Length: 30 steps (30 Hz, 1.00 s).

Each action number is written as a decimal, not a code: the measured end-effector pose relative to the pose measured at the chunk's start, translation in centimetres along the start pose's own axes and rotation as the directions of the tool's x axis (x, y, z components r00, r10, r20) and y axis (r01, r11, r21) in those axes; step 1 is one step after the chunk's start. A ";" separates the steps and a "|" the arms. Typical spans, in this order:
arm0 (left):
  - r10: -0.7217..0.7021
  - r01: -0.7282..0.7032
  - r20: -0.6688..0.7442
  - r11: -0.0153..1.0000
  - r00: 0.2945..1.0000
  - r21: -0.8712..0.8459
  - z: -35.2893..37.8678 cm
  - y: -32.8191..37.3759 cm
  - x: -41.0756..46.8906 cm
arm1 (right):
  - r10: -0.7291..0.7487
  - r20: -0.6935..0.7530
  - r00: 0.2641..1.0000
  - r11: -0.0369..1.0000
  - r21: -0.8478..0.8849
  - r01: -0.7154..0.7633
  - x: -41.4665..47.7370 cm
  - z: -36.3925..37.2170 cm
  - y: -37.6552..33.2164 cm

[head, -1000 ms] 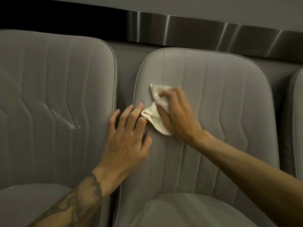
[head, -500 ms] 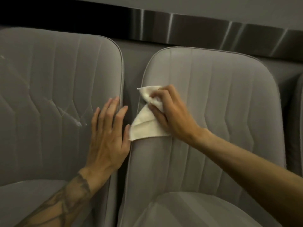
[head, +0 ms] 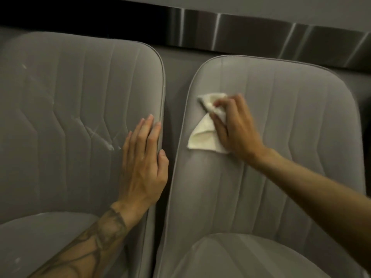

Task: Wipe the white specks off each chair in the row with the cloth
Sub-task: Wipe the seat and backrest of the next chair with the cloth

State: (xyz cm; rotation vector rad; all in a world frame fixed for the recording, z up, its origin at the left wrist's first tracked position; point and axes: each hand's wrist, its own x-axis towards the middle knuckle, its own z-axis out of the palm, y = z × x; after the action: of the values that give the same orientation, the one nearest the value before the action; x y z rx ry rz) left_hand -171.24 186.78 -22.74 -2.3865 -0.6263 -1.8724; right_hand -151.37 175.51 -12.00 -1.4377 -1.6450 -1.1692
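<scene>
Nearest to me, the left seat cushion (head: 40, 237) and the right seat cushion (head: 251, 255) show as smooth grey padded curves. My tattooed left forearm (head: 88, 241) runs up over the left one. The left hand (head: 143, 167) lies flat on the right edge of the left chair (head: 60, 117), fingers straight and pressed close together, thumb hanging over the gap between the backrests.

My right arm reaches in from the lower right, wrist raised, and the right hand (head: 232, 127) sits on the upper left part of the right chair (head: 291, 137). Its fingers are curled, pinching the cloth (head: 202, 137) in a bunch against the upholstery; the fingertips are blurred. The cloth is cream-white and crumpled: one wad under the fingertips, a loose flap fanning out below the thumb towards the chair's piped edge.

White specks (head: 104, 139) streak the left chair's chevron stitching, just beside my left fingertips. Both backrests are grey, matte, ribbed with seams.

Beyond them runs a brushed metal strip (head: 241, 31) along the wall.
</scene>
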 end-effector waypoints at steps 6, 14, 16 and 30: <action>0.007 -0.006 -0.007 1.000 1.000 0.015 0.0 -0.2 0.0 | 0.163 -0.177 0.971 0.987 0.029 -0.161 4.6 0.5 0.4; -0.002 0.002 -0.003 1.000 1.000 0.016 -0.1 0.0 0.0 | -0.043 -0.021 0.999 0.999 0.027 0.043 1.3 0.4 -1.6; 0.010 -0.010 -0.007 1.000 1.000 0.016 0.1 -0.2 0.1 | 0.063 -0.137 0.989 0.997 -0.027 -0.067 6.8 0.4 0.1; 0.010 -0.010 -0.002 1.000 1.000 0.014 0.1 -0.2 0.0 | 0.010 0.035 0.999 0.996 0.085 -0.013 -3.0 0.3 -3.1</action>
State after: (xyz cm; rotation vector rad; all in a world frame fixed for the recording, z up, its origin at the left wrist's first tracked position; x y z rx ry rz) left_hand -171.26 187.02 -22.79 -2.3749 -0.6242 -1.8596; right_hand -153.81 174.59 -15.45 -1.4192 -1.6879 -1.0600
